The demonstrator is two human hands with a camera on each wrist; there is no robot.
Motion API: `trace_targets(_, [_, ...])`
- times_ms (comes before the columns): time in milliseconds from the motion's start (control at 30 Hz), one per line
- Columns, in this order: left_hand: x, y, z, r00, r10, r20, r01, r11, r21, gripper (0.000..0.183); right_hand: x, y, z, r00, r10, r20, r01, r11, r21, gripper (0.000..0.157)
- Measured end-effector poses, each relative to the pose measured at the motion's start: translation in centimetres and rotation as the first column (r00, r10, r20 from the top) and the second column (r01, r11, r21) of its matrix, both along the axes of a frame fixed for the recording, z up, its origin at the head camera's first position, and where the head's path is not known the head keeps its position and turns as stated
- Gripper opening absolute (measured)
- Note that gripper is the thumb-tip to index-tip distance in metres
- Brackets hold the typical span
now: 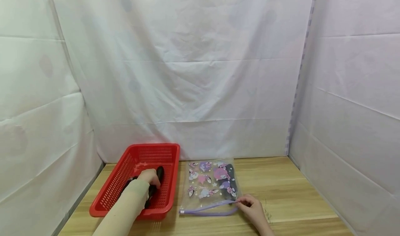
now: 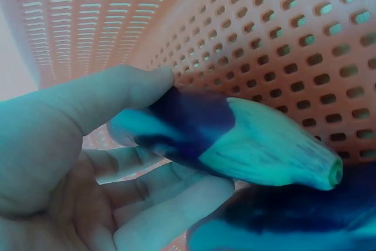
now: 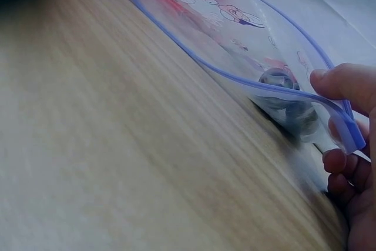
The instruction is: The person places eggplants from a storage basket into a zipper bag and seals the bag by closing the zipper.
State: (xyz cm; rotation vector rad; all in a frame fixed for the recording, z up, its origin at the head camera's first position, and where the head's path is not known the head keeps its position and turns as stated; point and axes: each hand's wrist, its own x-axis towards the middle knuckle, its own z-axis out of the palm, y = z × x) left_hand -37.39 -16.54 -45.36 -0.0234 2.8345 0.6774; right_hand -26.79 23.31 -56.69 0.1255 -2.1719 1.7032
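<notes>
Left hand (image 1: 147, 177): grip clamped on eggplant (image 2: 229, 139), thumb over, fingers under
Eggplant: inside red basket (image 1: 176, 177), just beside second dark item (image 2: 282, 221)
Right hand (image 1: 252, 211): grip pinched on mouth edge of clear printed bag (image 1: 198, 204), mouth parted
Bag: on tabletop (image 1: 278, 190), dark object (image 3: 296, 113) inside
Drop risk: smooth skin could slip from loose fingers
Bag risk: one-corner hold could let mouth sag shut

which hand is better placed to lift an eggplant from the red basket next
Probably the left hand: it is inside the red basket, holding an eggplant between thumb and fingers. The right hand is outside the basket, pinching the zip bag at its open mouth.
</notes>
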Motion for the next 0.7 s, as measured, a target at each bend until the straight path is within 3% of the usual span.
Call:
trace_targets(300, [-0.4,-0.5,0.5,1.0,0.027,0.016,-0.028,0.995,0.093,0.022,0.1,0.0,0.0,1.0,0.007,-0.015,-0.007,1.0,-0.001,0.014])
trace_targets(533, [-0.4,-0.7,1.2,0.999,-0.032,-0.01,0.032,0.999,0.044,0.024,0.2,-0.1,-0.2,0.999,0.01,-0.035,-0.011,1.0,-0.01,0.014])
trace_targets(700, [0.2,-0.8,1.9,0.998,0.037,0.048,-0.044,0.986,0.16,0.032,0.1,-0.1,-0.3,0.999,0.011,-0.032,-0.012,1.0,-0.007,0.013])
